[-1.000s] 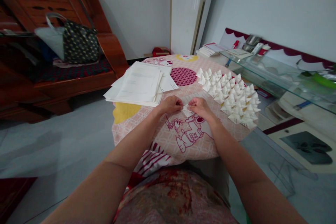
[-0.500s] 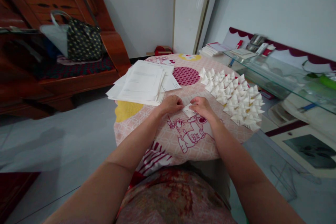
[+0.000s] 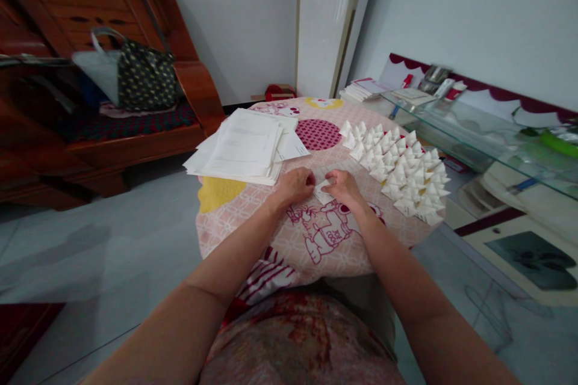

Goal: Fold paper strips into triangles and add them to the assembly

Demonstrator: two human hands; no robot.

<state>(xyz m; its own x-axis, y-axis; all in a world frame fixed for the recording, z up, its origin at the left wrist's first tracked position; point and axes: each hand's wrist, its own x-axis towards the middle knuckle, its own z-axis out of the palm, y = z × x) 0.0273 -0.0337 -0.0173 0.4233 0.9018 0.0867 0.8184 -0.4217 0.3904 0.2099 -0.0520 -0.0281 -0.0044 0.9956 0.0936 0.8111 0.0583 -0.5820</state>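
White sheets lie piled at the far left, and just right of them comes my left hand, fingers curled narrow at the small paper's near-left side; whether they grip, I can't tell. Between my hands sits that small paper, low over the desk. My right hand pinches its right side! Farther right, folded paper pieces stand in rows.

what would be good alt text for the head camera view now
A person's left hand and right hand are at a small white paper on a patterned pink tablecloth. Beyond the left hand lies a pile of paper sheets; to the right stand rows of pointed folded papers.
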